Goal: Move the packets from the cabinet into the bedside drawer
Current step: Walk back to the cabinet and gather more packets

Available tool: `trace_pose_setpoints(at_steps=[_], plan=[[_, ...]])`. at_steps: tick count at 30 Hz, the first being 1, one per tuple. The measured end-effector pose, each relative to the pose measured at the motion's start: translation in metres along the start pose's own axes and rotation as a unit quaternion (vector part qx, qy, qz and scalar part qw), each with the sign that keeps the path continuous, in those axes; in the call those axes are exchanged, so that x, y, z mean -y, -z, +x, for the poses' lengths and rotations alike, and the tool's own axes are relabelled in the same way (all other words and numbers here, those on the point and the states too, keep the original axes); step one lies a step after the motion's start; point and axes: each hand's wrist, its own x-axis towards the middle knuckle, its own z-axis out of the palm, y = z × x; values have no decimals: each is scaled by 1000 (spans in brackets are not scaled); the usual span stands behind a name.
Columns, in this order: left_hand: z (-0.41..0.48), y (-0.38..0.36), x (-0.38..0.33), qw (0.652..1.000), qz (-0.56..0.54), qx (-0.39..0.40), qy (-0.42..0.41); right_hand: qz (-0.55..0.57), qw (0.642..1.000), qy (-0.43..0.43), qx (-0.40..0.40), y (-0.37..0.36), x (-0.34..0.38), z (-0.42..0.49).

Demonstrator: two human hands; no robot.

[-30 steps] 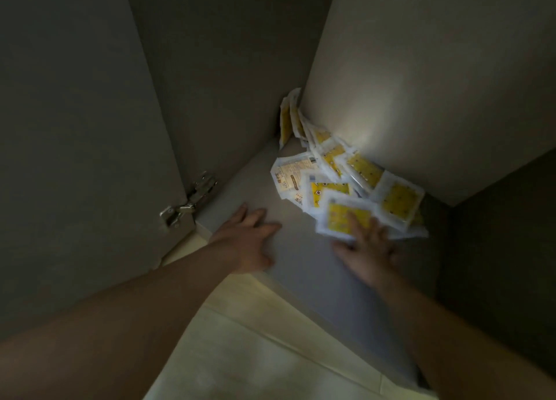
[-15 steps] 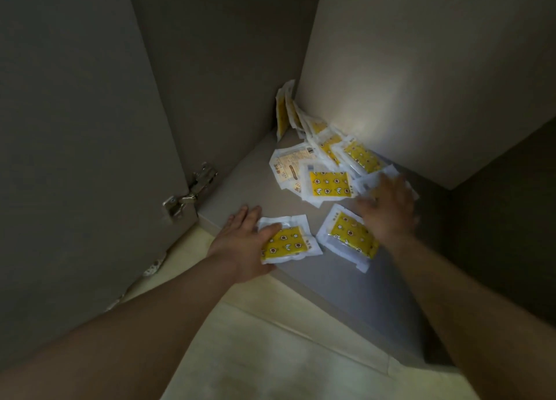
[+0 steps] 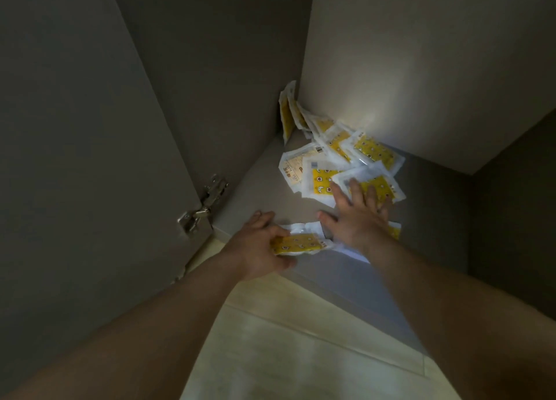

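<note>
1. Dim grey cabinet shelf [image 3: 261,189], its door [image 3: 90,159] swung open on a metal hinge [image 3: 204,207]; pale floor [image 3: 285,339] shows below the shelf's front edge.
2. Yellow-and-white packets [image 3: 373,150] lie heaped in the back corner, some leaning on the wall — none has left the cabinet, and the bedside drawer is out of view.
3. At the shelf's front edge, the left hand [image 3: 255,246] grips one front packet [image 3: 301,243], fingers curled over it and thumb beneath.
4. Flat on the heap's near side, the right hand [image 3: 358,222] has its fingers [image 3: 341,196] straight and spread, pressing on the top packet [image 3: 382,186]; another packet peeks from under its palm.
5. Step in hand, as I judge it: raking packets forward to gather a handful.
6. Next move calls for dragging the pressed packet to the edge, stacking it with the held one, then closing on the bundle — slippery wrappers may fan out or drop to the floor.
</note>
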Motion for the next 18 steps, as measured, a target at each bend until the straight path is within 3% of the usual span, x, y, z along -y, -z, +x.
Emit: trace_pose_setpoints(at_steps=[2,7,11,13,15,17,18], plan=[[1,-1,4,1000,-2,-6,-6,59,997,-7,46,-11,-7,-4],[-7,1,26,999,33,-10,-18,53,997,20,57,-37,-1,-43],[-6,-1,26,997,-50,-56,-13,67,994,61,62,-38,1,-81],[-5,-7,22,995,-66,-74,-12,127,988,79,30,-39,1,-95],[-4,-15,15,994,-67,-82,-14,186,979,53,-62,-29,-5,-90],[-4,-18,6,994,-73,-85,-10,185,974,5,-132,-10,-11,-64],[-3,-17,3,993,-77,-86,-7,173,976,1,-130,2,-11,-46]])
